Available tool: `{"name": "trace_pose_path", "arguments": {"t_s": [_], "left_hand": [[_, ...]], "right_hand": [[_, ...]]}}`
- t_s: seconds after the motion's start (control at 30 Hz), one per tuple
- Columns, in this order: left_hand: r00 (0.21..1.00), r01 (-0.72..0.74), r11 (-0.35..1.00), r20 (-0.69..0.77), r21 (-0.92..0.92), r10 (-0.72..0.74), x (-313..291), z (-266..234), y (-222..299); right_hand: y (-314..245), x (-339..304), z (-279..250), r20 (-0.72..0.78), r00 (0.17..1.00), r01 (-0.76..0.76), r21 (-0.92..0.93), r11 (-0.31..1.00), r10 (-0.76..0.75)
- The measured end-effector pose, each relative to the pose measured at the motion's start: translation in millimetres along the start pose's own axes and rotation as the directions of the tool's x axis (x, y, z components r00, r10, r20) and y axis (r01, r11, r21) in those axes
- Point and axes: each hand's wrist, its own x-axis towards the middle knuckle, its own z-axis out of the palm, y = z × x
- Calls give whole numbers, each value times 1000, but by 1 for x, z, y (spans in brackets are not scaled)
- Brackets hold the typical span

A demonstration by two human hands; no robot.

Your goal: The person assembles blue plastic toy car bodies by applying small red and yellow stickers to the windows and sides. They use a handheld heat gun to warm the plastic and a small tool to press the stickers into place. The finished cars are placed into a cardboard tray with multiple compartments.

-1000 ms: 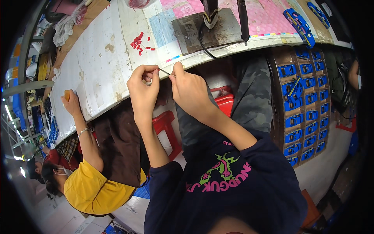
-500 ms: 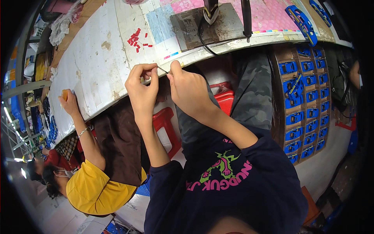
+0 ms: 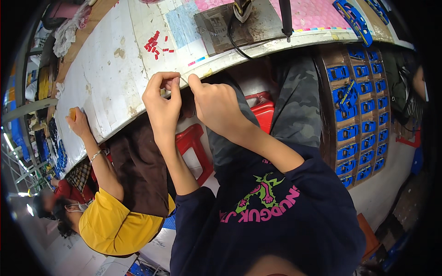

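Observation:
Just past the table's front edge, both hands are raised close together. My left hand (image 3: pixel 161 101) is closed in a pinch, thumb against forefinger; whatever lies between the fingertips is too small to make out. My right hand (image 3: pixel 215 106) is wrapped round a thin rod-like piece (image 3: pixel 183 80), thumb laid along it. Its visible end reaches toward the left fingertips; the rest is hidden in the fist. Beyond the left hand, several small red pieces (image 3: pixel 153 45) lie loose on the white table (image 3: pixel 106 69).
A worn metal plate (image 3: pixel 209 34) with a cable and a dark upright rod (image 3: pixel 286 20) stand at the table's edge. Blue toy car bodies (image 3: pixel 353 20) lie at right; a brown divided tray (image 3: pixel 343 85) holds several more. A co-worker in a yellow shirt (image 3: pixel 108 221) sits left.
Both hands have shifted slightly left in the view, and so has the table. The rod-like piece stays between them, with less of it showing dark. The pinch and grip look the same.

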Motion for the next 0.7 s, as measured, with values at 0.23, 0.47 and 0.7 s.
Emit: {"name": "trace_pose_path", "arguments": {"t_s": [0.23, 0.47, 0.7], "left_hand": [[999, 30, 999, 17, -25, -29, 0, 0, -2], [1000, 30, 999, 9, -38, -30, 0, -1, -2], [1000, 22, 999, 9, -26, -21, -1, -1, -1]], "right_hand": [[7, 0, 3, -56, 998, -37, 70, 997, 41], [2, 0, 2, -73, 996, -46, 80, 996, 52], [-1, -1, 3, -30, 998, -46, 40, 998, 47]]}}
